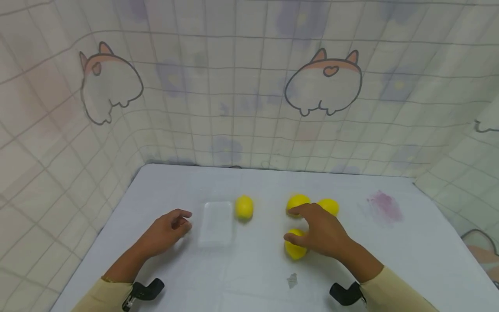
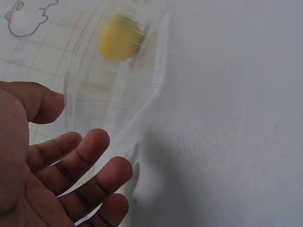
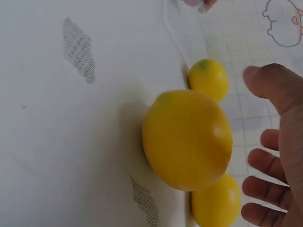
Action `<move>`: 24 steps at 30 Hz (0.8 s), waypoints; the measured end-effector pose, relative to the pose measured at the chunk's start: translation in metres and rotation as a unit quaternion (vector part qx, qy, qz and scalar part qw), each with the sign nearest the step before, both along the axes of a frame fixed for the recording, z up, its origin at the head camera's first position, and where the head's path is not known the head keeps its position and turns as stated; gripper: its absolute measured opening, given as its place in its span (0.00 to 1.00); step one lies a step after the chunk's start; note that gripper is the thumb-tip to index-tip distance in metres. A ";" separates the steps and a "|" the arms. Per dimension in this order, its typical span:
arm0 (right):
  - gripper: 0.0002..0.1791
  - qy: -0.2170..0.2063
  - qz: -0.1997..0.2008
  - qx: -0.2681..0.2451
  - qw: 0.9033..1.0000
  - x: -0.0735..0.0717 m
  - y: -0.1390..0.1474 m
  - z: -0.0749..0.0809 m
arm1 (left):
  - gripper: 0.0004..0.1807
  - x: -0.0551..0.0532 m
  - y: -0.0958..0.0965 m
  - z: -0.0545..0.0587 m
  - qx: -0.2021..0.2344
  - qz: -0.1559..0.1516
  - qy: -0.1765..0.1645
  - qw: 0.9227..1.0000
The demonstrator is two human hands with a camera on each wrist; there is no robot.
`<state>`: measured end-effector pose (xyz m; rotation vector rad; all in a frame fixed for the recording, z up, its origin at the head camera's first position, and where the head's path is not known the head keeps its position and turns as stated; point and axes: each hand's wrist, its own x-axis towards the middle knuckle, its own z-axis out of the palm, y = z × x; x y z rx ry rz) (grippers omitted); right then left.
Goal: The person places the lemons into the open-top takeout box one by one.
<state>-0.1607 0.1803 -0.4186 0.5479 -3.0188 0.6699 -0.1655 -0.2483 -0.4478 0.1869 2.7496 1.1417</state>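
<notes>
In the head view, the left forearm (image 1: pixel 126 265) comes in from eight o'clock, with the left hand (image 1: pixel 165 232) aimed at two o'clock, its fingers (image 2: pixel 109 177) loosely bent and its thumb (image 2: pixel 45 104) apart from them. The right forearm (image 1: pixel 360 259) enters between four and five o'clock; the right hand (image 1: pixel 323 229) points to ten o'clock, fingers slightly curved, thumb well spread.

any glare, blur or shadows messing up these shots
Head view: soft shadows below the left hand and right hand, and the clear tray nearly fades into the white table; left wrist view: small glints on the clear tray, the lemon seen through it looks soft; right wrist view: pale sheen on the nearest lemon, soft shadow beside it, curtain faint behind.
</notes>
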 end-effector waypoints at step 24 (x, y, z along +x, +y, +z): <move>0.52 0.008 0.075 0.097 0.992 0.014 0.022 -0.011 | 0.20 -0.004 0.003 -0.004 0.010 -0.005 0.001 1.000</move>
